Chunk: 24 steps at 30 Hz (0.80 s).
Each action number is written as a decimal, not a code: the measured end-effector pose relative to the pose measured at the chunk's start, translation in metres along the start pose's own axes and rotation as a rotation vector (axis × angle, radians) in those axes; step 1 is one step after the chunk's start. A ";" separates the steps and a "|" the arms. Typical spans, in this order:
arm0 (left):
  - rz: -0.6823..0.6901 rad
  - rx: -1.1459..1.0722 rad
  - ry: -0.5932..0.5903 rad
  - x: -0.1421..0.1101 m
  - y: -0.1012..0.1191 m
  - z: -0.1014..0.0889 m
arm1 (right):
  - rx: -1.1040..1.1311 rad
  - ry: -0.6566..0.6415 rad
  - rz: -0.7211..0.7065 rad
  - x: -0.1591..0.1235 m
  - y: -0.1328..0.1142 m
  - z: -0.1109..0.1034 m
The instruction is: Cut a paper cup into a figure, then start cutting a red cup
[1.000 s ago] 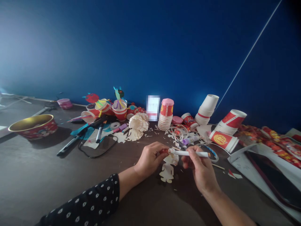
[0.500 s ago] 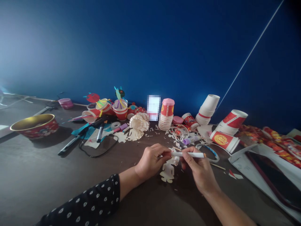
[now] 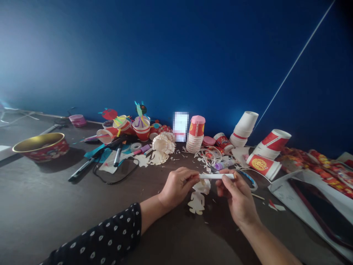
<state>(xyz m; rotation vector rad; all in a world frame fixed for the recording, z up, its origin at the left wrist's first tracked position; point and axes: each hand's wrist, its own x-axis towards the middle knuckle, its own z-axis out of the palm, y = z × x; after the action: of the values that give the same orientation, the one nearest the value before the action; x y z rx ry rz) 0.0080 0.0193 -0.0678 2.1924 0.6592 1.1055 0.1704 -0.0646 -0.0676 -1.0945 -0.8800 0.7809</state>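
A white marker pen [image 3: 210, 176] lies level between my two hands above the table. My right hand [image 3: 239, 201] is closed on its barrel, thumb along the near side, with the orange end poking out at the right. My left hand [image 3: 176, 188] pinches at the marker's left end; a small red piece that looks like the marker cap is mostly hidden in its fingers. Marker and left fingertips meet. Just below, a cream paper cutout figure [image 3: 196, 203] lies flat on the table, its upper part crumpled or overlapped by paper.
Left stands a red bowl [image 3: 46, 152] with a gold inside. Paper cups with coloured strips [image 3: 141, 132], a cup stack [image 3: 195, 141] and a ruffled paper piece [image 3: 163, 144] line the wall. Right are tilted cups [image 3: 259, 162], cords [image 3: 209, 154] and a phone [image 3: 320, 211] in a white tray.
The marker has moved left, closing the small gap at my left fingertips. It dipped slightly at the middle frame and is now raised again, with my right hand following. The left hand stays nearly still.
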 end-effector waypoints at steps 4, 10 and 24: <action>0.038 -0.037 0.014 0.000 0.000 0.000 | -0.027 -0.004 -0.018 0.001 0.003 0.000; 0.125 -0.030 0.017 0.000 0.005 -0.004 | 0.042 0.040 0.055 0.003 0.000 0.002; 0.447 0.175 0.076 -0.004 0.005 -0.001 | 0.269 0.202 0.312 -0.002 -0.011 0.013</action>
<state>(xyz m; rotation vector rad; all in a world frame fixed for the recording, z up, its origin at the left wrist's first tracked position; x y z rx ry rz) 0.0062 0.0134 -0.0659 2.5353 0.3082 1.4022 0.1589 -0.0644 -0.0550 -1.0602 -0.4234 0.9951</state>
